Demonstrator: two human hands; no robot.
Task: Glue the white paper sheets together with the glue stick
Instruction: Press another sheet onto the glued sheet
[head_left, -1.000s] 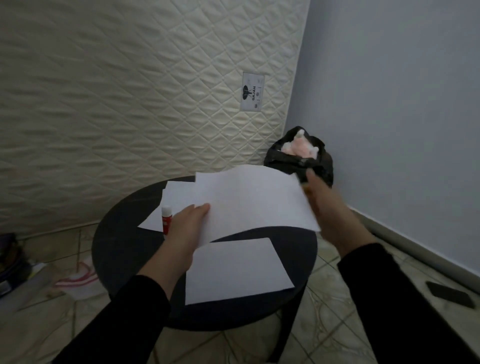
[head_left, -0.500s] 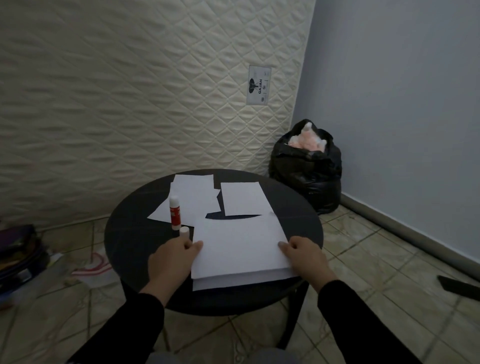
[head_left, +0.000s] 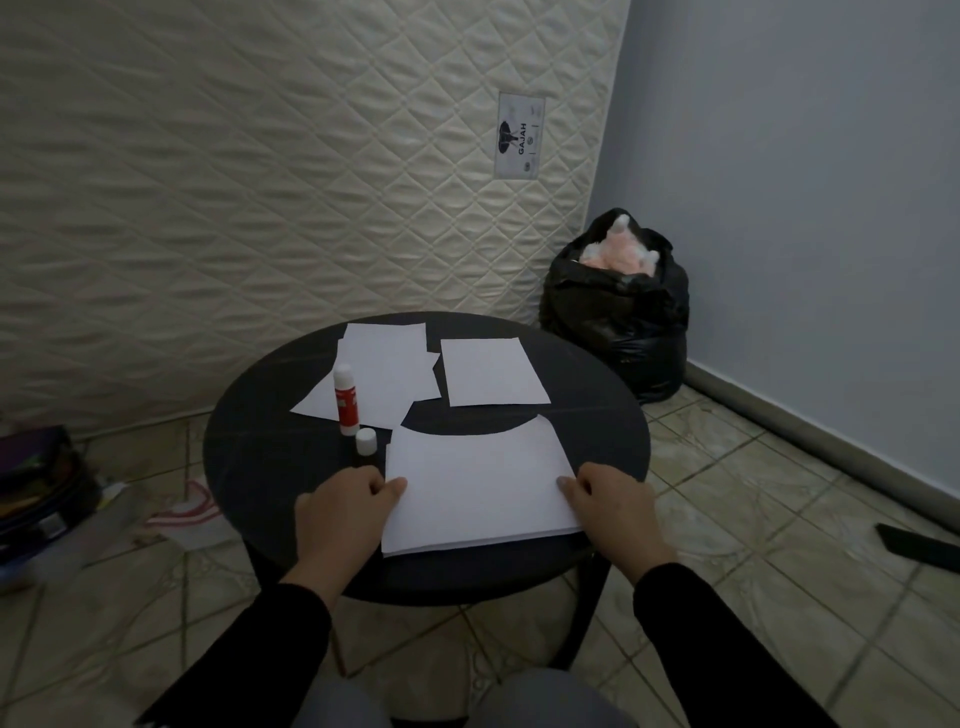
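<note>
1. Leaning upright at the back, one cream quilted mattress (head_left: 260, 182) fills the left of the view and bears one white label (head_left: 518, 136) printed "GAJAH"; it meets one plain pale blue wall (head_left: 805, 182) on the right.
2. Beige floor tiles (head_left: 779, 519) run under everything, with one full black plastic bag (head_left: 618, 317) in the corner, pink and white stuff showing at its open top.
3. One round black table (head_left: 270, 447) stands in the middle, just in front of the person's knees.
4. White paper sheets lie on it in three groups: a near stack of white sheets (head_left: 478, 483), at least two by its offset lower edges; one single far sheet (head_left: 491, 376) right of centre; and a far left pile of overlapping sheets (head_left: 384, 376), about three, though the exact count is hard to tell.
5. Two hands in black sleeves hold the near stack at its sides: the left hand (head_left: 345, 512) pinches its left edge with the thumb on top, and the right hand (head_left: 615, 506) rests curled fingers against its right edge.
6. One red-and-white glue stick (head_left: 344, 399) stands upright on the edge of the far left pile, beyond the left hand and apart from it.
7. One small white cap (head_left: 365, 442) stands between the glue stick and the left hand, just beside the stack's far left corner.
</note>
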